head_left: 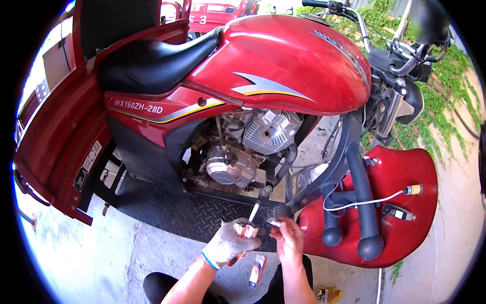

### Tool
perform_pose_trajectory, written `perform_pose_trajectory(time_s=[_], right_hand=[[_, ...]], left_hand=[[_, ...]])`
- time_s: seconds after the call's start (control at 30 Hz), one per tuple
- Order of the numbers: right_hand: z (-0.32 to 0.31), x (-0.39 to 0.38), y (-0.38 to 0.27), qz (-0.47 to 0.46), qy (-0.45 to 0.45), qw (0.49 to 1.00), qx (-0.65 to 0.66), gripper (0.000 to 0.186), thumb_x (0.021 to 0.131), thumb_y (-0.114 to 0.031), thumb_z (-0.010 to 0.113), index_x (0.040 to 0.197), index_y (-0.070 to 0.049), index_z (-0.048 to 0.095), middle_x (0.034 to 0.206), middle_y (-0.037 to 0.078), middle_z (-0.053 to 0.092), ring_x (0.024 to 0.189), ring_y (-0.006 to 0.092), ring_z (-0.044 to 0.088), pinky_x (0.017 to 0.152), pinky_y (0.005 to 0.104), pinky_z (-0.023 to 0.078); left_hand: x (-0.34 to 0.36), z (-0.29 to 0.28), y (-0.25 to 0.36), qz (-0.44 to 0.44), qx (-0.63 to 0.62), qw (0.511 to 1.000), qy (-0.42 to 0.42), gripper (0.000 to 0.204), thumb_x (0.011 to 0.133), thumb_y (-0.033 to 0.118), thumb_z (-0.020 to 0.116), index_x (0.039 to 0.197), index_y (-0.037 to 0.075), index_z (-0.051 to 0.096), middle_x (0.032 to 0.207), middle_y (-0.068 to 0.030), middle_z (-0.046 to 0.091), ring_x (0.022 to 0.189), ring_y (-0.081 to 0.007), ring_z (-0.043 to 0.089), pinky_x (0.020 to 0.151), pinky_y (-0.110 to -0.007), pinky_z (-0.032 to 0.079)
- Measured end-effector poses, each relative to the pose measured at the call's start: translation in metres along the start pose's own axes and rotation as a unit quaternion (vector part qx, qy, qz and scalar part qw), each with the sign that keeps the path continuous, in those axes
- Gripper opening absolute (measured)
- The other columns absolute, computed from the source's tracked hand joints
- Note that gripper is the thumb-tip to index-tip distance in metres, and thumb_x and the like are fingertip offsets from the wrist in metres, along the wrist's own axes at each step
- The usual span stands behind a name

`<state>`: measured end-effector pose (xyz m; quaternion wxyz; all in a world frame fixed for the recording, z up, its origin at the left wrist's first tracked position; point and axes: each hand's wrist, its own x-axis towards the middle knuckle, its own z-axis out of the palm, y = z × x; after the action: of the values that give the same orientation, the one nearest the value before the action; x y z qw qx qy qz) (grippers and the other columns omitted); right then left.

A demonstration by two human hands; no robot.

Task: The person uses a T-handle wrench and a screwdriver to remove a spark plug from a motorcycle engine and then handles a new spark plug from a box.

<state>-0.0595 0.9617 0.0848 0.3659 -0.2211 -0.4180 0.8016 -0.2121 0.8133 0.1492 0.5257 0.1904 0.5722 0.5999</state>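
Note:
My left hand (234, 243), in a pale work glove with a blue cuff, is closed around a small orange-and-white box (245, 231). It also grips a tool (254, 211) whose pale shaft points up past the fingers; orange shows below the palm. Beside it my bare right hand (288, 238) pinches a small metal piece, apparently a spark plug (274, 223); the fingertips partly cover it. Both hands are over the near edge of the black footboard (202, 223). Lower down, between my legs, is a narrow red-and-white box (257, 271).
A red motor tricycle stands ahead, its engine (233, 164) exposed below the fuel tank (298, 66). At right, a red front panel (405, 177) carries black pedals (370, 247) and a white cable (362, 202). A yellow-brown container (330, 294) is near the bottom edge.

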Motion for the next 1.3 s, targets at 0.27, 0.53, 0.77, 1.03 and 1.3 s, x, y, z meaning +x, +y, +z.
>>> perform_pose_trajectory(time_s=[0.27,0.53,0.77,1.03,1.3], right_hand=[[0.060,-0.033,0.020,-0.061,0.099,0.988,-0.103,0.008,0.101,-0.007,0.069,0.100,0.001,0.071,0.072,-0.002,0.060,0.058,0.0032,0.051,0.047,0.0207,0.037],[0.057,-0.035,0.025,-0.098,0.043,0.981,-0.162,0.015,0.099,-0.002,0.070,0.104,-0.003,0.056,0.074,0.001,0.063,0.060,0.0044,0.055,0.054,0.0199,0.043],[0.034,-0.011,-0.017,-0.303,-0.083,0.837,-0.447,0.021,0.081,-0.002,0.081,0.100,-0.002,0.072,0.105,0.010,0.067,0.098,0.0159,0.064,0.082,0.0305,0.052],[0.061,-0.007,-0.033,-0.010,-0.194,0.915,-0.354,0.034,0.102,-0.007,0.067,0.134,0.001,0.059,0.115,0.011,0.070,0.092,0.0115,0.068,0.077,0.0257,0.056],[0.061,-0.003,0.002,-0.093,-0.064,0.988,-0.103,0.014,0.097,0.004,0.068,0.110,-0.002,0.073,0.114,0.004,0.060,0.095,0.0100,0.061,0.083,0.0243,0.051]], left_hand=[[0.011,0.025,-0.031,0.102,-0.322,0.938,0.072,0.032,0.082,-0.005,0.076,0.110,0.005,0.063,0.102,-0.0090,0.072,0.085,-0.0186,0.072,0.076,-0.033,0.060],[0.003,0.017,-0.019,0.105,-0.405,0.904,0.092,0.017,0.087,-0.002,0.066,0.102,0.006,0.062,0.093,-0.0098,0.070,0.079,-0.0210,0.071,0.074,-0.035,0.060],[0.001,-0.002,-0.003,0.098,-0.375,0.920,0.055,0.017,0.090,0.001,0.071,0.106,0.003,0.065,0.096,-0.0087,0.073,0.079,-0.0166,0.071,0.073,-0.032,0.059],[0.006,0.001,-0.021,0.075,-0.368,0.927,0.020,0.016,0.090,0.004,0.074,0.104,0.003,0.067,0.092,-0.0065,0.073,0.079,-0.0151,0.072,0.070,-0.028,0.057],[0.007,0.014,-0.024,0.070,-0.358,0.930,0.042,0.022,0.088,-0.002,0.072,0.105,0.004,0.061,0.095,-0.0093,0.072,0.081,-0.0192,0.074,0.076,-0.034,0.063]])
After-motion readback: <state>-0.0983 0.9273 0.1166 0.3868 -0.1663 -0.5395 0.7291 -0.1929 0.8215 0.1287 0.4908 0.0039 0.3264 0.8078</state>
